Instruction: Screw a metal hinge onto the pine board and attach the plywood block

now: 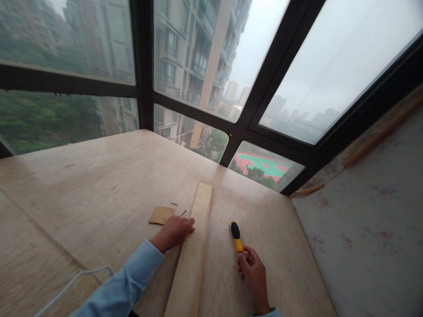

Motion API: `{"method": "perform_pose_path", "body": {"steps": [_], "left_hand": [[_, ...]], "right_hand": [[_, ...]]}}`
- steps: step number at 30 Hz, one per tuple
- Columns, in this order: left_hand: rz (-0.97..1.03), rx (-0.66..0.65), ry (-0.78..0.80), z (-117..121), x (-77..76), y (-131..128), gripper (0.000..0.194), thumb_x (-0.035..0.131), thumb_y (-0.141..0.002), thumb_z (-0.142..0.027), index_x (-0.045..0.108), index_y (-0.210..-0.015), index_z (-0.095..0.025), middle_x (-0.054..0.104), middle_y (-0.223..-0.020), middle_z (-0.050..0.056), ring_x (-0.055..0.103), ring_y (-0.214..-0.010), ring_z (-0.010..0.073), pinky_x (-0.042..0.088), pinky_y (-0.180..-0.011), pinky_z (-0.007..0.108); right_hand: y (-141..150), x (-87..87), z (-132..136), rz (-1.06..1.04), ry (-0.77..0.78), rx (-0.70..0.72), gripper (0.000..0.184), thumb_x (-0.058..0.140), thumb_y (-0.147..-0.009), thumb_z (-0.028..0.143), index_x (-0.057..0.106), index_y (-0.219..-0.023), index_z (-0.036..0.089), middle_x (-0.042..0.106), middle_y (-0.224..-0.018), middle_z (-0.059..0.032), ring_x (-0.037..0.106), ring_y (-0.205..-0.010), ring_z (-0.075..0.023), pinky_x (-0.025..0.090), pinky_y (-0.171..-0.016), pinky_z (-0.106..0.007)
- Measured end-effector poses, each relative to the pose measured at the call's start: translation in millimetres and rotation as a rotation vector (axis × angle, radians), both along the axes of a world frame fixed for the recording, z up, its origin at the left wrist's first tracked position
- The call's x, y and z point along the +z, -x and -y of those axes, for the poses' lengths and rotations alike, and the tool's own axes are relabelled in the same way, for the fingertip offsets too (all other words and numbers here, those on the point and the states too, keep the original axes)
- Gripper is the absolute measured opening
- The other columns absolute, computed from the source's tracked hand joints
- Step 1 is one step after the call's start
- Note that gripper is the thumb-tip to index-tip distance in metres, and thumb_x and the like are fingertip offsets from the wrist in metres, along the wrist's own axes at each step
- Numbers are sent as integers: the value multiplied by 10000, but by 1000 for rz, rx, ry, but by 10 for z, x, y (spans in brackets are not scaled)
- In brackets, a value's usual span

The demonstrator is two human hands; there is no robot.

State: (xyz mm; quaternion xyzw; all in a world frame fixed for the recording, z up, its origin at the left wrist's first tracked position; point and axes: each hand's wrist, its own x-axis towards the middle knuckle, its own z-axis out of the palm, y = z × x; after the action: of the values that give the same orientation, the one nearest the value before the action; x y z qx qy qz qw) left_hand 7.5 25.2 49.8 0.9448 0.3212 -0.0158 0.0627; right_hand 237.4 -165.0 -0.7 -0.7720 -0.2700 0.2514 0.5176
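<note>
A long pale wooden plank [197, 237] lies lengthwise on the stone-patterned surface. Over its left edge, my left hand [175, 232] has its fingertips pressed together on or just above the wood; whatever they pinch is hidden. My right hand [254, 268], to the right of the plank, grips a screwdriver [235, 233] near the shaft end, its black and yellow handle pointing away from me. A small thin wooden piece [161, 214] rests just beyond my left hand. Two screws lie close by, one screw [183, 212] beside the plank and another screw [174, 204] farther back.
Dark-framed windows [246, 127] border the far side of the surface [109, 185]. A papered wall [366, 237] with a floral pattern rises at the right. At the lower left, a white cable [77, 275] curves beside my left sleeve.
</note>
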Motion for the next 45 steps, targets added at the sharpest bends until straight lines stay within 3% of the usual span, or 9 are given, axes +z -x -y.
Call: {"method": "perform_pose_path", "body": {"steps": [6,12,20,27,30,32,35,40,45], "left_hand": [[54,53,-1,32,3,-15,233,456,-971,-308,632,-928,-163,728,-820,157,713,-788,283,494,-669,335],[25,67,-11,52,-4,-33,297,411,-991,-337,655,-978,-168,737,-830,164,716,-782,308,488,-632,347],[28,90,-14,21,-10,-61,367,399,-989,-308,711,-889,-144,724,-796,174,717,-783,312,493,-642,356],[14,107,19,27,87,-2,436,458,-965,-496,712,-918,-145,731,-863,186,715,-840,340,516,-677,382],[13,106,55,23,153,47,301,562,-924,-421,685,-1031,-168,741,-899,168,715,-869,339,517,-701,382],[6,64,95,-2,177,80,196,569,-911,-308,705,-992,-193,746,-918,153,712,-898,332,513,-718,376],[27,12,137,-53,181,117,209,535,-890,-208,743,-888,-223,755,-910,126,711,-913,308,502,-735,357],[91,-18,115,-88,138,130,225,520,-882,-198,736,-825,-222,762,-880,94,713,-876,262,474,-726,318],[92,-49,95,-102,76,130,183,538,-908,-249,712,-873,-208,755,-896,102,709,-886,277,464,-709,313]], "right_hand": [[22,46,-8,-7,-5,-15,511,630,-644,510,654,-974,120,637,-579,4,560,-460,-170,452,-424,-278],[22,10,-2,-3,-15,-13,512,635,-665,523,657,-990,128,636,-584,9,553,-453,-165,439,-415,-270],[-6,-38,7,27,-1,4,507,627,-687,518,658,-1007,126,638,-603,8,568,-478,-170,452,-424,-270],[2,-12,8,15,-14,-10,524,655,-670,527,668,-1005,124,645,-601,1,574,-484,-179,451,-426,-275],[16,19,6,-3,-8,-12,539,654,-649,542,669,-992,126,641,-597,2,568,-476,-177,447,-419,-276],[25,36,2,-6,-9,-11,525,648,-650,537,669,-982,131,635,-590,6,562,-469,-173,444,-418,-275],[32,44,-4,-1,-17,-7,501,638,-663,522,666,-980,135,626,-585,14,560,-469,-167,440,-425,-271],[34,40,-4,-13,-16,-16,519,650,-644,543,672,-971,141,613,-579,21,560,-466,-166,433,-419,-268],[31,40,2,-2,-16,-12,522,650,-655,544,675,-979,136,622,-580,15,568,-477,-171,446,-426,-269]]}}
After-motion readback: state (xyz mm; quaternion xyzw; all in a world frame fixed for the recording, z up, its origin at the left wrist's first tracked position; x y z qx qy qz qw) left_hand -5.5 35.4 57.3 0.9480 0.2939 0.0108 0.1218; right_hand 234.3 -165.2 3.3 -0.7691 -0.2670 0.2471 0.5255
